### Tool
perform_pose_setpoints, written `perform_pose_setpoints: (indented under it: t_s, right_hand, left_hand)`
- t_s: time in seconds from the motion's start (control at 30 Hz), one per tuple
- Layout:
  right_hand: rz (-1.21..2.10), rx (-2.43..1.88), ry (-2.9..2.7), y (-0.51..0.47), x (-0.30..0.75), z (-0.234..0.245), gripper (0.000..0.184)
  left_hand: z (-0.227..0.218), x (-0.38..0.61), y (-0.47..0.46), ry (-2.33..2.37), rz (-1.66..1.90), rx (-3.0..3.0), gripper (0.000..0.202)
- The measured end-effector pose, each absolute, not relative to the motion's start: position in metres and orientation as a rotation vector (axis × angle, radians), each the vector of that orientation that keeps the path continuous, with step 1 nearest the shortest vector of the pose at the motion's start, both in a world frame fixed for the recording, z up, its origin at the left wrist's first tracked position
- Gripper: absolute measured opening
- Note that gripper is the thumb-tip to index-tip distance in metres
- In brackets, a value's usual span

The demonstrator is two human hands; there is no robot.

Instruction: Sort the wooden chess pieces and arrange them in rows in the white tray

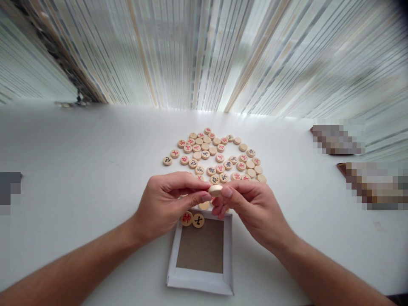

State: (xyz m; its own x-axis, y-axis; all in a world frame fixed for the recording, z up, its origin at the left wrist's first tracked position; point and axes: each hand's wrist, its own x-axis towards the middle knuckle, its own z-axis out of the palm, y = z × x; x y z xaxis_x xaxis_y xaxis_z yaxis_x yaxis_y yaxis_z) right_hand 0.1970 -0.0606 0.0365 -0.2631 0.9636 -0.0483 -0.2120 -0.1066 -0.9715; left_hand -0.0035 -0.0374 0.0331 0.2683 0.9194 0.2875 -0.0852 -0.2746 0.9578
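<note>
Presently both grips, left hand point(164, 204) and right hand point(256, 206), pinch one disc point(216, 191) from opposite sides, pale broad face tilted up, seen just past the far edge of the tray point(199, 278), red piece point(186, 218) and black piece point(198, 220) lying nearer, toward its far-left corner.

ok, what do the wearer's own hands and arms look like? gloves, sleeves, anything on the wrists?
Left hand and right hand are both ungloved, with no rings on the fingers that show. Left forearm and right forearm are bare: no sleeve, watch, band or cable visible. Upper arms are out of frame, so short sleeves can't be ruled out.
</note>
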Motion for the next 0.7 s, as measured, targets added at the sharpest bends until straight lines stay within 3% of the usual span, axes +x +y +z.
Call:
perform_pose_setpoints:
  t_s: [0.23, 0.33, 0.43, 0.7]
  right_hand:
    - [1.622, -1.021, -1.161, -0.0610, 0.1987, 0.0347, 0.039]
    - [1.630, -1.045, -1.179, -0.0608, 0.1980, 0.0357, 0.042]
    - [1.671, -1.048, -1.136, -0.0610, 0.1955, 0.0379, 0.031]
    - [1.741, -1.086, -1.047, -0.0628, 0.1958, 0.0398, 0.036]
  left_hand:
    - [0.0287, -0.0059, -0.0416, 0.786, 1.122, 1.514, 0.033]
    - [0.0276, -0.0062, -0.0420, 0.784, 1.100, 1.541, 0.031]
    - [0.0286, -0.0060, -0.0419, 0.755, 1.072, 1.585, 0.027]
    - [0.0349, -0.0048, -0.0443, 0.746, 1.023, 1.796, 0.023]
